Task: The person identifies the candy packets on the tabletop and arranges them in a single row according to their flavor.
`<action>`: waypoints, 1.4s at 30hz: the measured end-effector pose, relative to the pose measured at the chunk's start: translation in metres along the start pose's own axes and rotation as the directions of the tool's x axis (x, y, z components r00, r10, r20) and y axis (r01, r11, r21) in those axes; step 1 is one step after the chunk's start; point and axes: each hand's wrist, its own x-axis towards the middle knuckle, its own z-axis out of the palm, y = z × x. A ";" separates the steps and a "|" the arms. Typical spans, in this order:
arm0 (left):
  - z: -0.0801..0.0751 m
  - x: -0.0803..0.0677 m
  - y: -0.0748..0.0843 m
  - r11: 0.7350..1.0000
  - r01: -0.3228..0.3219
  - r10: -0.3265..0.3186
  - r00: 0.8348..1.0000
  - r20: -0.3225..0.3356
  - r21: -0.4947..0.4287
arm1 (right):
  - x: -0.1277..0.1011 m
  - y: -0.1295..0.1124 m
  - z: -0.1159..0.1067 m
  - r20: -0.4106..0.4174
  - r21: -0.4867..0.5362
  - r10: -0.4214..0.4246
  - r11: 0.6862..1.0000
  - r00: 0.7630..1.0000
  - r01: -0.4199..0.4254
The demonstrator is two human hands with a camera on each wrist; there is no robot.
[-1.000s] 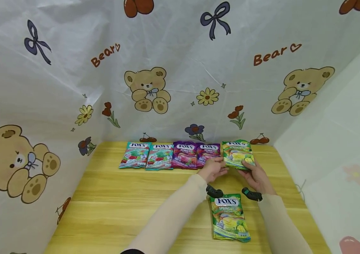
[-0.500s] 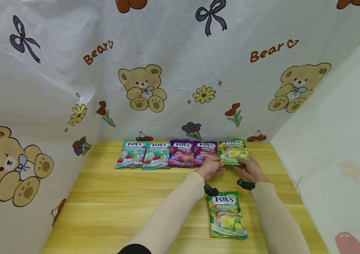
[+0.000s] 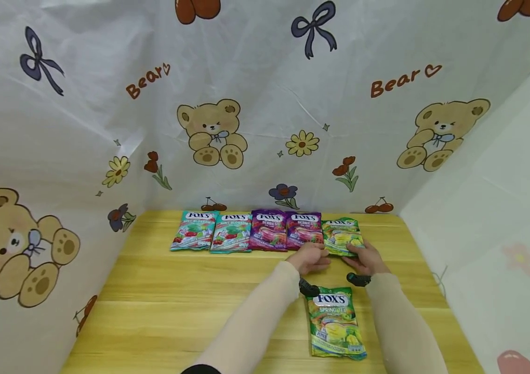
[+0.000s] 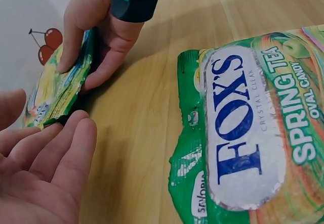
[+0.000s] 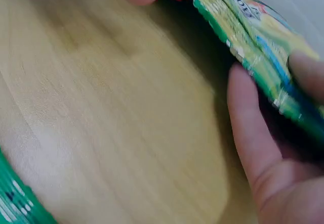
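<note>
In the head view a green and yellow Fox's Spring Tea candy bag point(image 3: 341, 235) is at the right end of a row of candy bags along the back. My right hand point(image 3: 365, 258) pinches its near right corner, thumb point(image 5: 307, 75) on top and fingers underneath. The bag's near edge is tilted up from the table in the right wrist view. At its near left corner is my left hand point(image 3: 309, 258), with loosely extended fingers point(image 4: 76, 138) reaching the edge. A second Spring Tea bag point(image 3: 335, 324) lies flat between my forearms.
Two purple Berries bags point(image 3: 268, 231) and two turquoise Mint Blossom bags point(image 3: 193, 231) lie side by side to the left. Behind the wooden table point(image 3: 176, 306) rises a bear-print sheet point(image 3: 265, 114); a pale wall covering point(image 3: 494, 234) stands on the right.
The held candy bag has come down in the view with my right hand; its top edge now sits below the purple bags' tops. My left hand stays by its corner. The head view shifts slightly.
</note>
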 end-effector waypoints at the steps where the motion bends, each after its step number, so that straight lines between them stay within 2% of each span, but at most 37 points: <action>1: 0.000 0.001 -0.001 1.000 0.000 0.000 1.000 0.003 -0.003 | 0.001 0.000 0.001 -0.017 -0.031 -0.008 0.999 1.000 0.008; 5: 0.001 0.005 -0.003 0.998 0.002 0.000 1.000 0.019 -0.064 | 0.006 0.001 0.008 -0.120 -0.097 -0.061 0.994 0.991 0.049; 10: 0.001 0.007 -0.004 0.994 0.001 0.002 1.000 0.027 -0.111 | 0.017 0.005 0.015 -0.266 -0.159 -0.128 0.983 0.955 0.088; 14: 0.000 0.004 -0.005 0.994 -0.001 0.005 0.999 0.032 -0.112 | 0.020 0.004 0.015 -0.315 -0.274 -0.190 0.956 0.930 0.102; 21: -0.003 0.002 -0.011 0.993 0.010 -0.005 0.999 0.046 -0.118 | 0.013 -0.001 0.007 -0.292 -0.482 -0.258 0.872 0.921 0.091; 27: -0.007 0.002 -0.016 0.993 -0.004 0.016 0.995 0.094 -0.122 | 0.006 -0.001 0.002 -0.261 -0.520 -0.280 0.847 0.924 0.110; 32: -0.013 -0.004 -0.018 0.989 -0.044 0.062 0.990 0.125 -0.142 | -0.005 0.005 -0.001 -0.246 -0.529 -0.312 0.837 0.918 0.143; 36: -0.018 -0.012 -0.022 0.986 -0.075 0.095 0.987 0.132 -0.148 | -0.015 0.010 -0.004 -0.259 -0.495 -0.324 0.853 0.910 0.163; 42: -0.032 -0.024 -0.034 0.987 -0.088 0.108 0.984 0.144 -0.137 | -0.031 0.017 -0.010 -0.251 -0.466 -0.291 0.872 0.923 0.148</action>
